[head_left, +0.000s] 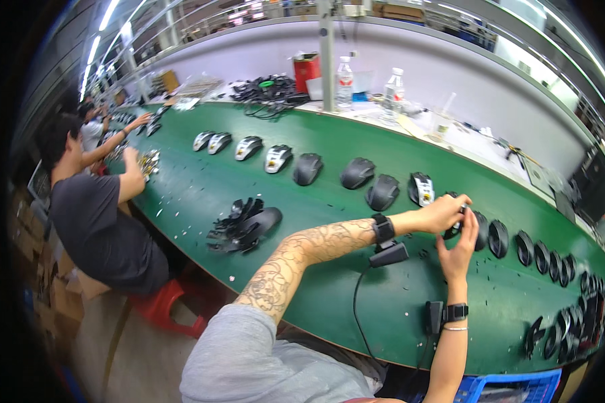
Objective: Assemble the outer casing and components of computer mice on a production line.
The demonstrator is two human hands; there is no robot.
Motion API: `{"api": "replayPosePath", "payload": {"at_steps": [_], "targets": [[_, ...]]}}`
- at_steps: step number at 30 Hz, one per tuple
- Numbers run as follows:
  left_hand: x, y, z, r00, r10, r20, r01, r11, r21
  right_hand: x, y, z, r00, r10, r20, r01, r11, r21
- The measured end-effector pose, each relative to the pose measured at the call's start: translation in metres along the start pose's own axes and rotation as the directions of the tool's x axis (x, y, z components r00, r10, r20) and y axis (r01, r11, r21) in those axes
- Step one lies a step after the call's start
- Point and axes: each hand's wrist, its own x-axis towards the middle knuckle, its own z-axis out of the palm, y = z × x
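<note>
Both of my hands are together over the right half of the green bench, around a dark computer mouse [454, 229] that they mostly hide. My left hand [441, 213] pinches it from above, fingers bent. From the near side, my right hand [458, 256] grips it between thumb and fingers. Just left of them lies a mouse with a silver-and-black inside showing [421, 189]. A black mouse [498, 238] stands in the row to their right. Further left in the same row are black-shelled mice [383, 193] and silver ones without a dark cover [277, 158].
A pile of black plastic shells [244, 225] lies left of my arm. Cables hang from the black wrist devices [388, 254]. Water bottles [392, 94] stand on the back shelf. A co-worker [101, 195] sits at left, and a blue crate [507, 387] is below the near edge.
</note>
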Motion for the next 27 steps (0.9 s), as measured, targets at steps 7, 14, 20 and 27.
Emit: {"api": "replayPosePath", "payload": {"at_steps": [7,14,20,27], "targets": [[-0.005,-0.003,0.009,0.988,-0.023,-0.153,-0.023,0.957,-0.291,-0.004,0.006,-0.003,0.967,0.239,-0.085,-0.224,0.962,0.156],[0.024,-0.034,0.025,0.925,-0.377,0.053,0.342,0.763,-0.549,0.003,0.009,-0.005,0.947,0.312,-0.073,-0.253,0.868,0.427],[0.061,-0.070,0.022,0.929,-0.347,0.129,0.357,0.932,-0.060,0.006,0.035,-0.020,0.917,0.267,-0.297,-0.226,0.960,0.165],[0.074,-0.108,0.039,0.835,-0.469,0.288,0.234,0.776,0.586,-0.004,0.052,-0.029,0.903,0.254,-0.347,-0.264,0.964,0.021]]}}
